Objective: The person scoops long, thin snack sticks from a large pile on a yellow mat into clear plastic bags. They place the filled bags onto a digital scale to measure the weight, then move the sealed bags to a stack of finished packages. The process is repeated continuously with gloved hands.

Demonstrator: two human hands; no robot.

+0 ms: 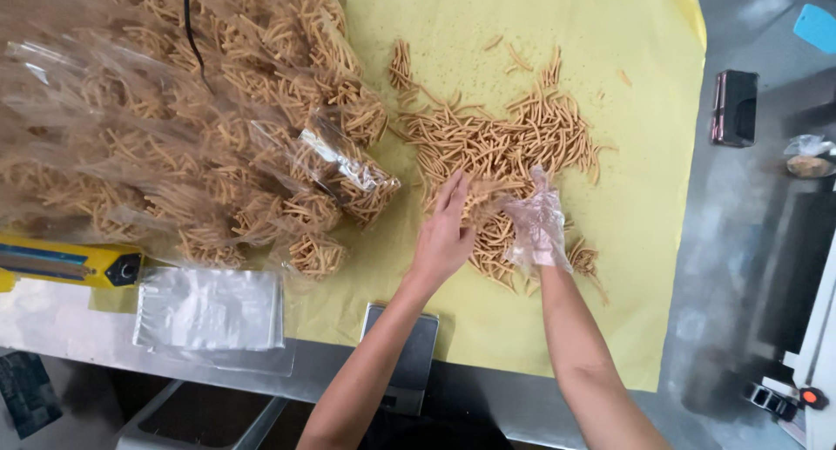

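my right hand [537, 223], in a clear plastic glove, is cupped loosely over the loose snack sticks [505, 141]; whether it pinches any i cannot tell. my bare left hand [444, 232] has fingers spread flat, touching the same heap on the yellow paper [644, 197]. i judge this as gathering a portion. filled clear bags [174, 128] lie left, empty bags [209, 309] near, scale [409, 350] below.

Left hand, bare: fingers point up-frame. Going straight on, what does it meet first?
The bare left hand would likely first meet the loose pile of tan fried snack sticks on the yellow paper sheet; its fingertips already seem there.
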